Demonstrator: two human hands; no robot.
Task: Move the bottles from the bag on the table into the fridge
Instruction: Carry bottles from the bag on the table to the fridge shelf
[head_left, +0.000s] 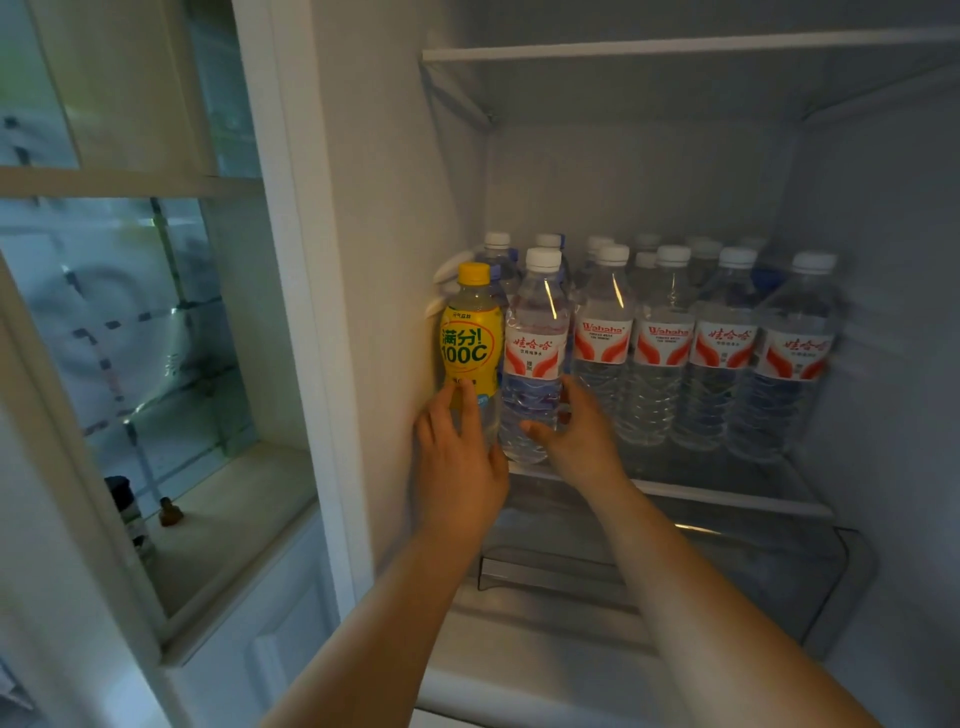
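The fridge stands open in front of me. A yellow drink bottle (470, 343) with a yellow cap stands at the front left of the glass shelf (727, 496), against the fridge's left wall. My left hand (457, 457) grips its lower part. Right beside it stands a clear water bottle (535, 338) with a white cap and red label. My right hand (582, 436) holds its lower half, thumb across the front. Several more water bottles (722, 348) fill the shelf in rows to the right and behind. The bag and table are out of view.
An upper fridge shelf (675, 47) sits well above the bottle caps. A transparent drawer (675, 571) lies under the bottle shelf. To the left is a white cabinet with glass panes (130, 312), with small dark jars (124, 504) on its ledge.
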